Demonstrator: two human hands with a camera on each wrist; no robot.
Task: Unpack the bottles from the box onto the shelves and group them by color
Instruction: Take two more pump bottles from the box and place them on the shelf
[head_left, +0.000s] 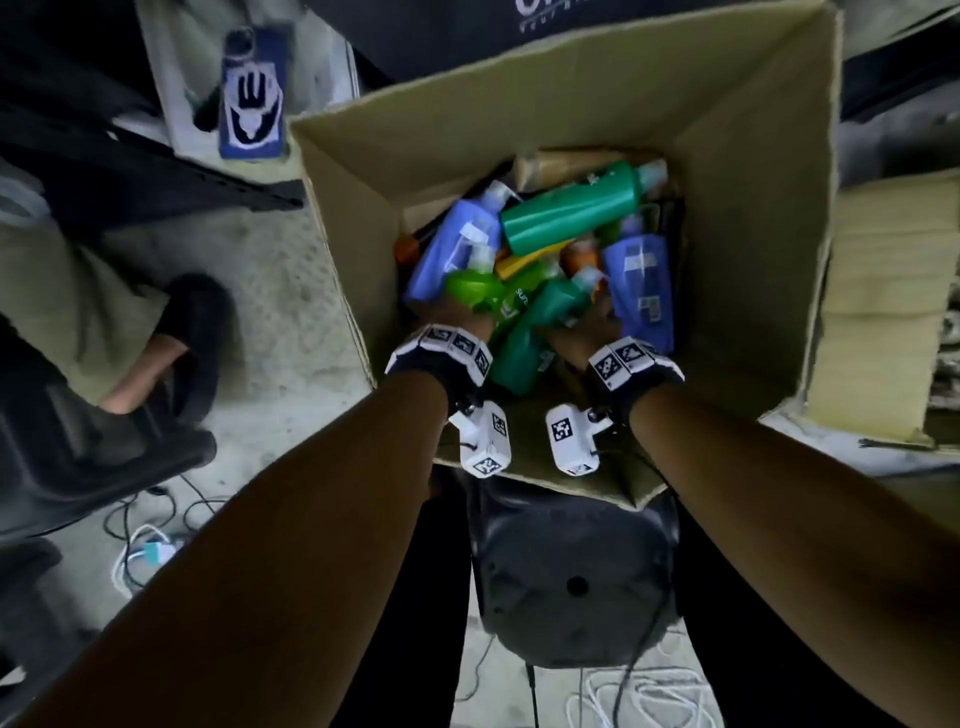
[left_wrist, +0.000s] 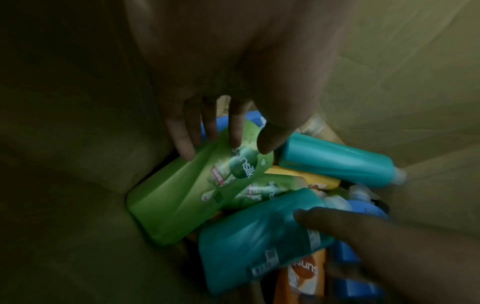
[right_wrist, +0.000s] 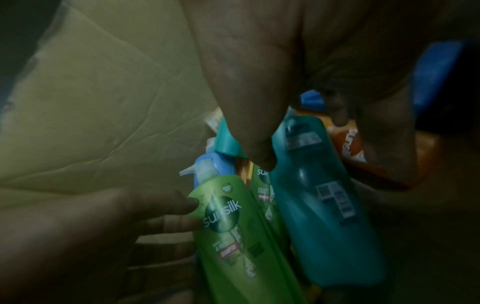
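Head cam: both hands are down in the cardboard box (head_left: 727, 171), so this looks like the grab step, nothing shelved in view. The left hand (head_left: 457, 325) is on a light green bottle (head_left: 480, 291) and the right hand (head_left: 587, 338) on a teal bottle (head_left: 524, 343), which runs with its cap away from the person and base toward them. Blue bottles (head_left: 641, 283) and a big green one (head_left: 576, 213) sit in the pile.

Left wrist cam: fingers (left_wrist: 182, 142) and thumb wrap the light green bottle's upper end, so it's clamped. Its long axis lies slanted, base toward the box's corner.

Right wrist cam: thumb (right_wrist: 257, 152) on the teal bottle's front, fingers seemingly behind it, so gripped I'd say. The two bottles lie side by side.

Next, I reckon: lift both straight out without snagging neighbours, then find the shelves.
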